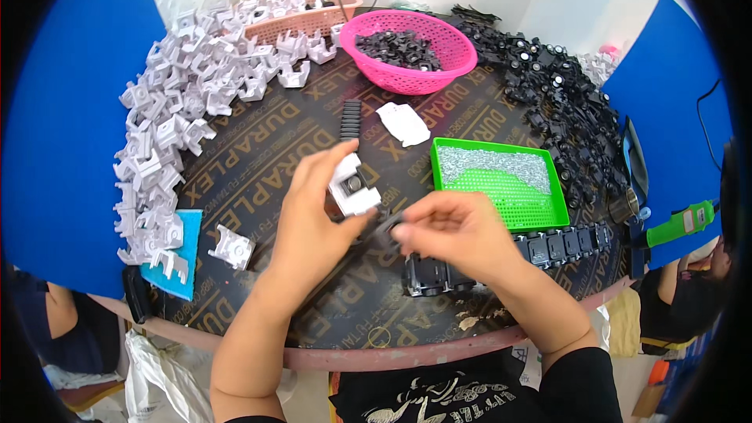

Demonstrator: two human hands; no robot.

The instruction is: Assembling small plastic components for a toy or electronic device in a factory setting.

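Note:
My left hand (307, 219) grips a white plastic housing (359, 204) between thumb and fingers, in front of my body. A dark round part (353, 183) sits in the opening of the housing. Just to the right, my right hand (458, 227) pinches a small black part (388, 225) close to the housing's lower side; its exact shape is partly covered by my fingers. Beyond my left fingertips, thin black pieces (350, 119) lie in a neat row. Under and beside my right wrist runs a line of black assembled units (556, 247).
A green tray (558, 202) holds many small silvery pieces. Behind stand a pink basket (423, 81) of black parts and a peach basket (294, 29). White housings (168, 125) heap left, black parts (552, 110) right. A green power screwdriver (680, 223) is at far right.

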